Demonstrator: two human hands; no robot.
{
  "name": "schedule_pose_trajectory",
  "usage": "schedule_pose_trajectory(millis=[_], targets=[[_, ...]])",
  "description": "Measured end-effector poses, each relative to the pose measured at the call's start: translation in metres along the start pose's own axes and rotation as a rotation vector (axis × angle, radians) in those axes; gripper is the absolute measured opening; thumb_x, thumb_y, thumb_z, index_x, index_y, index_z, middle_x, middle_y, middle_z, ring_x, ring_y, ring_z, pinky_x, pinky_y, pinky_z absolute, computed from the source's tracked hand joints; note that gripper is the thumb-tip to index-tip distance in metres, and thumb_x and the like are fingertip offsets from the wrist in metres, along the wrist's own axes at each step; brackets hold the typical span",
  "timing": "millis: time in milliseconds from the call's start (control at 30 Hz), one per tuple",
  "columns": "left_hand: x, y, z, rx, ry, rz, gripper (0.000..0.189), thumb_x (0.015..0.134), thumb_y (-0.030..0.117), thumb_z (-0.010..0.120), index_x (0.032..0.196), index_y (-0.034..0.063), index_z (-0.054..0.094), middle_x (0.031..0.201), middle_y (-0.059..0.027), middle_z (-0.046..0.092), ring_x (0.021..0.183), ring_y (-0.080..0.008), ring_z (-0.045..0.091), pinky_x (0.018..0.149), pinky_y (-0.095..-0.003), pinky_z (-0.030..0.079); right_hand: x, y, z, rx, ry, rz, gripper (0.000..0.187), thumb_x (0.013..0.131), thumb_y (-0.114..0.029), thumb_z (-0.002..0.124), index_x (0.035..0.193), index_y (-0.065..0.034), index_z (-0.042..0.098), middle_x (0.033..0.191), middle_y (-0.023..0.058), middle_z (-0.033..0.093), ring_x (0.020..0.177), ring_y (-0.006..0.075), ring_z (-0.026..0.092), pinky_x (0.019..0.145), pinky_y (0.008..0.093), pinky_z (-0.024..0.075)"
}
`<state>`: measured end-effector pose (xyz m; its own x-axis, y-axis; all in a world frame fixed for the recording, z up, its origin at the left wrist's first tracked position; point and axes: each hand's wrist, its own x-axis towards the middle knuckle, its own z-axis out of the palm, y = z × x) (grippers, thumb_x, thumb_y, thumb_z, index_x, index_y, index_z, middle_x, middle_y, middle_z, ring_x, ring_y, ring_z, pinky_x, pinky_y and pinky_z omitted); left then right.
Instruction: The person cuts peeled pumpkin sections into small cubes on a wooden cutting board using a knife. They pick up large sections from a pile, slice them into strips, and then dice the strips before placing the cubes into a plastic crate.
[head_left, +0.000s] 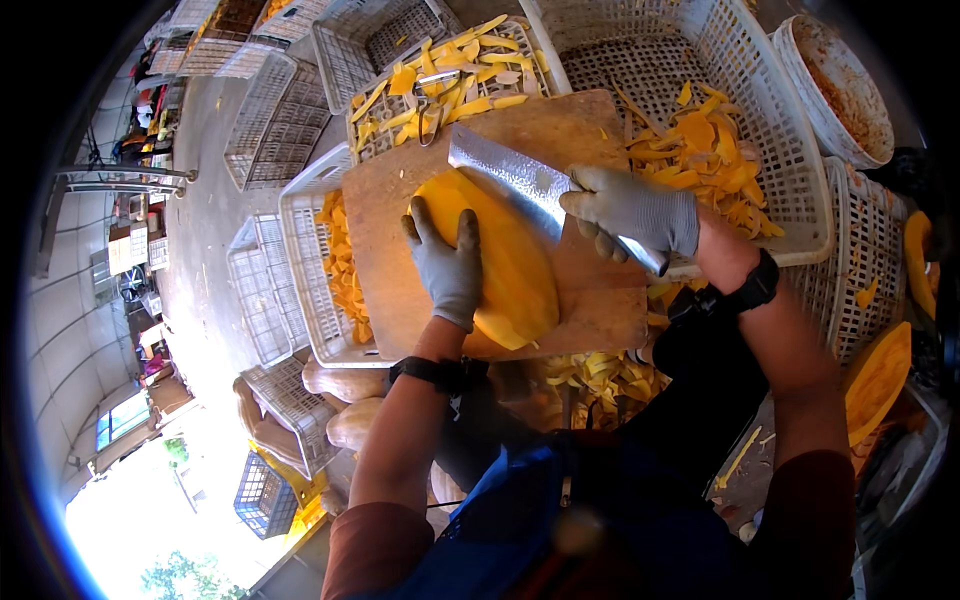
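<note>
A long piece of peeled orange pumpkin (510, 277) lies on a wooden cutting board (397, 247) in front of me. My left hand (448, 266), in a grey work glove with stained fingertips, presses down on its left side with the fingers spread. In my right hand (626, 210), gloved the same way, is the handle of a broad cleaver (510, 176). The blade runs along the pumpkin's upper right side; whether it touches the flesh, I cannot tell. Past the board's far edge, a metal peeler (439, 81) rests among peel strips.
Orange pumpkin pieces fill a white plastic crate (307, 247) under the board's left side. At the right, a larger crate (806, 202) holds a heap of peelings (709, 150). A dirty white bucket (862, 112) stands beyond it. Whole pumpkins (356, 420) lie by my left forearm.
</note>
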<state>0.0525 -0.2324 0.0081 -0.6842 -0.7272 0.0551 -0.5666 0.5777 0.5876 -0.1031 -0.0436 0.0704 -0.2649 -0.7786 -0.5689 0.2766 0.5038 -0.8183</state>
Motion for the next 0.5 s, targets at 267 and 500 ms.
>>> schedule_pose_trajectory(millis=[267,500], targets=[[-0.001,0.003,0.006,0.010,-0.014,0.020,0.075,0.081,0.040,0.059,0.137,0.0011,0.028,0.138,-0.0292,0.027,0.124,-0.0434,0.033,0.102,-0.0396,0.031,0.069,-0.026,-0.010,-0.210,-0.149,0.044,0.023,0.091,-0.024,0.043,0.091,-0.0005,0.045,0.069,0.0060,0.051,0.050,0.0130,0.052,0.042,0.0285,0.0453],[0.000,-0.007,0.005,-0.058,-0.004,0.056,0.072,0.080,0.037,0.062,0.136,0.0042,0.032,0.137,-0.0303,0.027,0.123,-0.0438,0.034,0.101,-0.0407,0.032,0.063,-0.030,0.001,-0.200,-0.111,0.079,0.025,0.089,-0.022,0.045,0.081,0.0006,0.050,0.062,0.0051,0.050,0.050,0.0142,0.051,0.043,0.0281,0.0447]])
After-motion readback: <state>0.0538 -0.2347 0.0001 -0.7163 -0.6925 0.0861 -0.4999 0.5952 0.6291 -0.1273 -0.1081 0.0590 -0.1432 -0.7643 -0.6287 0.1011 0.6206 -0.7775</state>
